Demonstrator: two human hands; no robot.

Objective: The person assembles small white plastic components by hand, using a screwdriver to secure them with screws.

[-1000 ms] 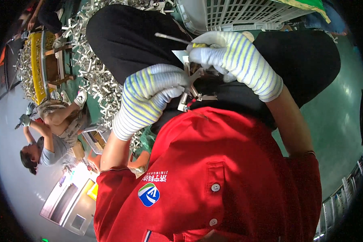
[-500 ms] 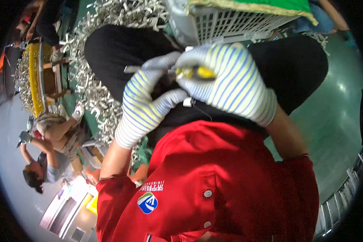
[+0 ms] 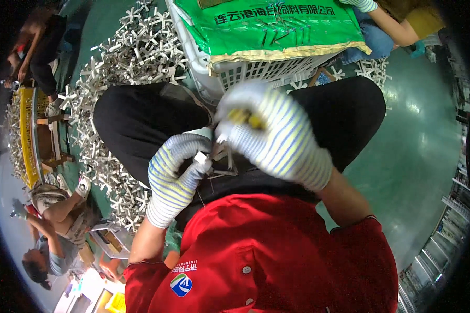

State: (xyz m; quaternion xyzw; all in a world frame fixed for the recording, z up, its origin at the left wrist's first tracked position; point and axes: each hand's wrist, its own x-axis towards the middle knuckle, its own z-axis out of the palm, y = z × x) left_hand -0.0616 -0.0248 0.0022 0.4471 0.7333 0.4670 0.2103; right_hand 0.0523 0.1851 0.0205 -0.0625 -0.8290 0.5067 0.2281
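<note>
My left hand (image 3: 175, 169), in a striped knit glove, is closed on a pale branched part (image 3: 201, 157) like those in the heap; a square white end shows between thumb and fingers. Thin dark strands hang below it. My right hand (image 3: 277, 138), gloved alike and blurred by motion, is wrapped round a yellow-and-black handled tool (image 3: 247, 119). It is just right of and above the left hand, over my lap. The tool's working end cannot be made out.
A heap of pale branched parts (image 3: 136, 62) covers the floor on the left. Ahead stands a grey plastic crate (image 3: 256, 75) topped by a green sack (image 3: 235, 36) with loose nail-like pieces. A co-worker's gloved hand (image 3: 363, 4) reaches in there. A yellow-edged bin (image 3: 27, 135) and other people are farther left.
My hands have drawn apart from close contact; the right has moved slightly left and down with the tool, the left down. The view has tilted up, showing more of the green sack.
</note>
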